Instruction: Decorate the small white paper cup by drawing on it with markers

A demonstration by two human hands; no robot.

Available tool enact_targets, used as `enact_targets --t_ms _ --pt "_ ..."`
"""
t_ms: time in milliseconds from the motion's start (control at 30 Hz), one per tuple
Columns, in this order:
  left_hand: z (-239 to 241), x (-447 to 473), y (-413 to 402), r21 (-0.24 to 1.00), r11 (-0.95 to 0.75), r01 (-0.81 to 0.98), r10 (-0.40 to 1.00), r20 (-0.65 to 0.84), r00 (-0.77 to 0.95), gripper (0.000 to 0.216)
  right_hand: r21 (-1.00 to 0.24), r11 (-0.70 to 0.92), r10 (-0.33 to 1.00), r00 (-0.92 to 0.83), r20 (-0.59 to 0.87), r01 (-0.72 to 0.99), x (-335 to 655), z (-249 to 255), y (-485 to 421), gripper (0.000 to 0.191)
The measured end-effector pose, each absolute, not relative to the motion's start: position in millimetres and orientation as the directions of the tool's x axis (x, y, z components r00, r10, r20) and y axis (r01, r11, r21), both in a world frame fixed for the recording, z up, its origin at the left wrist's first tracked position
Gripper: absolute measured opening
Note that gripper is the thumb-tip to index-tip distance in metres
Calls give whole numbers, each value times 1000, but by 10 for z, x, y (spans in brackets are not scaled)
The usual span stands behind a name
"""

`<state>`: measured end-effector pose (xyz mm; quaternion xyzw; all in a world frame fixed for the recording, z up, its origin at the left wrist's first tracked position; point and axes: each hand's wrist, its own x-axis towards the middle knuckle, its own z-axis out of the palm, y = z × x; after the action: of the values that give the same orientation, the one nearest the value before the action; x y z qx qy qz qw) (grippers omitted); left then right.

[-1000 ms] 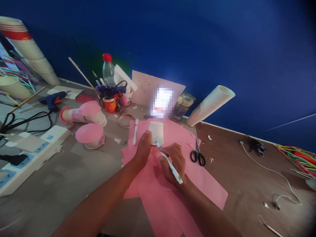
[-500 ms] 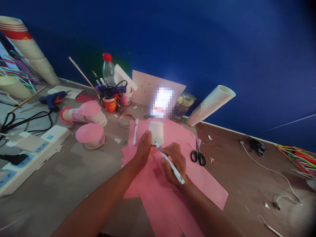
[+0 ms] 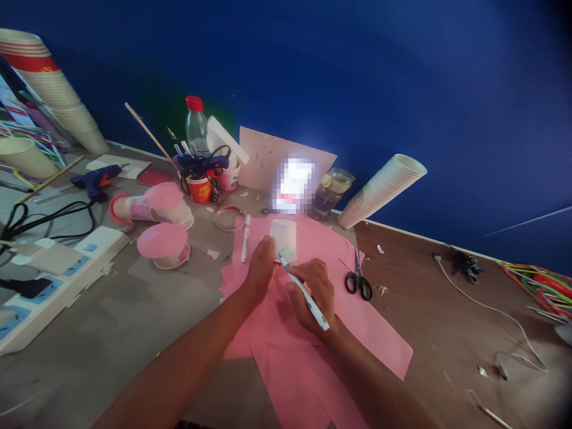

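Where the left fingers (image 3: 267,245) cover it, the cup (image 3: 285,234) is hidden.

Bare left hand (image 3: 261,268) and bare right hand (image 3: 315,293), gripping near each other.
The uncovered left forearm (image 3: 187,357) slants in from the near left, its hand pointing far, fingers mostly hidden; the uncovered right forearm (image 3: 373,375) comes from the near right, its hand farther right, fingers curled, thumb on the left side.

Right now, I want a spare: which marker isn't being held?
The marker lying on pink paper, left of the cup; the right hand holds the other marker.
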<state>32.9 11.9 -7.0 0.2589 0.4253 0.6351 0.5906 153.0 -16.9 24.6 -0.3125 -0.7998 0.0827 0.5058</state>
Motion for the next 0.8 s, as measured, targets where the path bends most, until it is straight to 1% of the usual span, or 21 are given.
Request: enact_targets --t_ms 200,367,600,800 --pt "-51 339 133 823 60 -565 966 -191 -176 49 -479 772 601 -234 764 417 1537 269 -170 14" --pt "-20 330 119 813 59 -579 967 -190 -169 49 -513 768 608 -186 772 382 1548 300 -177 14" --pt "-38 323 106 845 32 -534 978 -136 -157 45 -497 774 603 -214 769 393 1536 270 -158 12" --pt "-81 333 133 842 33 -539 973 -149 -173 48 -472 780 587 -218 780 410 1529 253 -131 14"
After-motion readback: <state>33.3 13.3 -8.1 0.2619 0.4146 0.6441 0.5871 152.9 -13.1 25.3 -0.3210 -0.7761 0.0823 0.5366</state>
